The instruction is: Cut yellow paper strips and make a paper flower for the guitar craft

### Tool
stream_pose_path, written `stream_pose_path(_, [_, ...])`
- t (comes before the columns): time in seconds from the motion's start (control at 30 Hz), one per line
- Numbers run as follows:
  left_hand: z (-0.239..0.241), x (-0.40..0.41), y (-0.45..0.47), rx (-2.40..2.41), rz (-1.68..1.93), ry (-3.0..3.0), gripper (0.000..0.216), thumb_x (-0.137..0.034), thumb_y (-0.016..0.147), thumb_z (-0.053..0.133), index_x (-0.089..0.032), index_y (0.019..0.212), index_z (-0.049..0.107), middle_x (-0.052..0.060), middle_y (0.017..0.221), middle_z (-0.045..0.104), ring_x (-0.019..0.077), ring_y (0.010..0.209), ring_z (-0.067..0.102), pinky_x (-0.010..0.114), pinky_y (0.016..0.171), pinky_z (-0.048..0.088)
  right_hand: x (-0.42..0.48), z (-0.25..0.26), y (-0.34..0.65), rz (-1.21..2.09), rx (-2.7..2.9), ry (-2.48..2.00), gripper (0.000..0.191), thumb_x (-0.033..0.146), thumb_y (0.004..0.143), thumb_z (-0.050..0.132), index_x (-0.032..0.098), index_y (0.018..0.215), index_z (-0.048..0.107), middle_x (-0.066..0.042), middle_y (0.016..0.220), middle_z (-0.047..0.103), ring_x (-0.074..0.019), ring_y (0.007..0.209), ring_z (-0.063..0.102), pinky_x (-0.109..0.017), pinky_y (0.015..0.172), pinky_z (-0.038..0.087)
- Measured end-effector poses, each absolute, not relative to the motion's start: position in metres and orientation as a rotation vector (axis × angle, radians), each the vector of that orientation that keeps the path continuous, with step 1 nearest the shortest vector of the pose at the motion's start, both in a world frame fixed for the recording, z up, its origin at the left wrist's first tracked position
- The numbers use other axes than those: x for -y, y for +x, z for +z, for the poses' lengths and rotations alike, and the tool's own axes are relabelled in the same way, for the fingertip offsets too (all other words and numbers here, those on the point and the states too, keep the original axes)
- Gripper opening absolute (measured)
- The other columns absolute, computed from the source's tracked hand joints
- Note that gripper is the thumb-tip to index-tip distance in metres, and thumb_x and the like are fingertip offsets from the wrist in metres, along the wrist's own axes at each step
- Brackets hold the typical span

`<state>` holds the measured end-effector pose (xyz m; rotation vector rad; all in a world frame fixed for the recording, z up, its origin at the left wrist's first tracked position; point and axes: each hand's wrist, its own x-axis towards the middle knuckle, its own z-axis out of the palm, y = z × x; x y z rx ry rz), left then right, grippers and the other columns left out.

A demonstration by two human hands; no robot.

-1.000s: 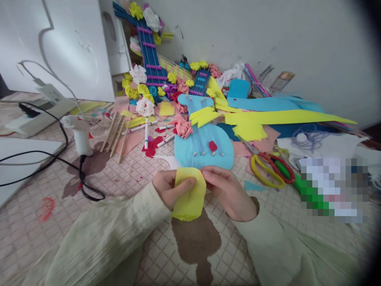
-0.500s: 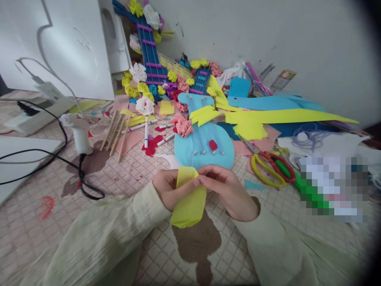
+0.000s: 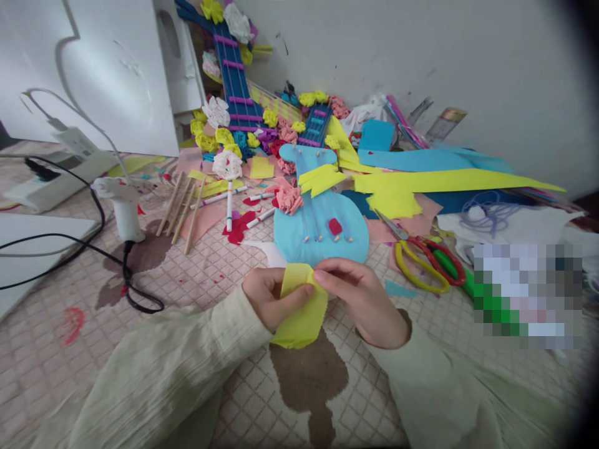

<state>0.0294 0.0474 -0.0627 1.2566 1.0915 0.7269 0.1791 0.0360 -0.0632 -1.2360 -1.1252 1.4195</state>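
A yellow crepe paper strip point(image 3: 299, 327) hangs between my two hands, its lower end dangling over the cloth. My left hand point(image 3: 271, 298) is closed on it, with the thumb lying across the front. At the strip's upper right edge, my right hand point(image 3: 358, 296) pinches the paper between thumb and fingertips. Just beyond my hands lies a light-blue guitar-shaped craft point(image 3: 304, 234) with string-like lines, a red patch and a yellow paper piece point(image 3: 322, 179) on its neck. A pink paper flower point(image 3: 289, 198) rests at its left side.
On the left stand a white glue gun point(image 3: 122, 209) with a black cable, and wooden sticks point(image 3: 180, 209). Scissors point(image 3: 423, 265) with yellow and red handles lie right. A dark-blue paper guitar point(image 3: 236, 81) leans at the back among paper flowers. A yellow strip point(image 3: 458, 182) crosses the right side.
The yellow paper's lower end has risen slightly and swung right. My right fingers have shifted a little along its top edge, and my left hand has moved slightly right.
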Motion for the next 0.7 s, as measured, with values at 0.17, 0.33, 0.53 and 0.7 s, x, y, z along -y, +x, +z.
stream_pose_path(0.17, [-0.0655, -0.0467, 0.0295, -1.114, 0.714, 1.329, 0.027, -0.038, 0.064, 0.057, -0.011, 0.062, 0.059, 0.000, 0.051, 0.054, 0.0087, 0.043, 0.049, 0.017, 0.036, 0.037, -0.0362, -0.0608, 0.1792, 1.426, 1.146, -1.243, 0.015, 0.034, 0.065, 0.068, 0.020, 0.071, 0.067, -0.001, 0.069, 0.062, -0.0120, 0.065, 0.052, -0.025, 0.060, 0.044])
stream_pose_path(0.33, [-0.0665, -0.0451, 0.0298, -1.095, 0.738, 1.340, 0.026, -0.038, 0.063, 0.057, -0.012, 0.061, 0.058, 0.000, 0.049, 0.053, 0.0080, 0.041, 0.047, 0.017, 0.035, 0.034, -0.0358, -0.0614, 0.1792, 1.393, 1.162, -1.280, 0.015, 0.035, 0.066, 0.067, 0.021, 0.071, 0.067, 0.000, 0.069, 0.063, -0.0119, 0.065, 0.053, -0.025, 0.061, 0.043])
stream_pose_path(0.53, [-0.0691, -0.0457, 0.0294, -1.089, 0.751, 1.369, 0.028, -0.039, 0.065, 0.056, -0.011, 0.061, 0.058, 0.000, 0.048, 0.052, 0.0082, 0.040, 0.045, 0.018, 0.034, 0.033, -0.0355, -0.0629, 0.1787, 1.382, 1.163, -1.304, 0.017, 0.036, 0.067, 0.065, 0.020, 0.072, 0.067, -0.001, 0.071, 0.063, -0.0129, 0.066, 0.053, -0.026, 0.061, 0.043])
stream_pose_path(0.7, [-0.0691, -0.0457, 0.0272, -1.101, 0.707, 1.420, 0.029, -0.039, 0.066, 0.055, -0.011, 0.064, 0.059, -0.001, 0.048, 0.050, 0.0078, 0.041, 0.045, 0.017, 0.035, 0.033, -0.0354, -0.0612, 0.1792, 1.377, 1.199, -1.299, 0.015, 0.035, 0.066, 0.067, 0.021, 0.071, 0.067, 0.000, 0.069, 0.063, -0.0126, 0.066, 0.053, -0.025, 0.060, 0.044])
